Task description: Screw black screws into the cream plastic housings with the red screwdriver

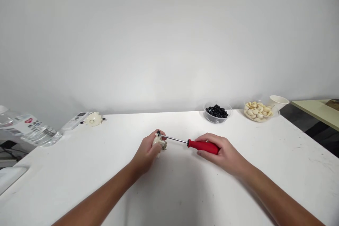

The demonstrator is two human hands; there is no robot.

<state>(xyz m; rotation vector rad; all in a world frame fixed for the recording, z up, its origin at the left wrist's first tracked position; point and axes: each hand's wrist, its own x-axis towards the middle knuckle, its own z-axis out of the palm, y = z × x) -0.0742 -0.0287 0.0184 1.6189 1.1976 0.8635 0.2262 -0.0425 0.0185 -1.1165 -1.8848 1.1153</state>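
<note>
My left hand [148,150] is closed around a small cream-coloured plastic part [156,140] with a black piece at its top and a metallic bit on its right side. Fingers cover much of that part. In my right hand [217,150] is a screwdriver [201,146] with a red handle, gripped with the fingers wrapped along it. Its metal shaft points left, and the tip meets the cream part near the black piece. Both hands are over the middle of the white table [169,190].
At the back left are a round cream plastic part [93,119], a white remote control [75,121] and a water bottle [31,127]. Along the back right stand a bowl of black pieces [217,111], a bowl of pale beans or nuts [258,111] and a paper cup [278,102].
</note>
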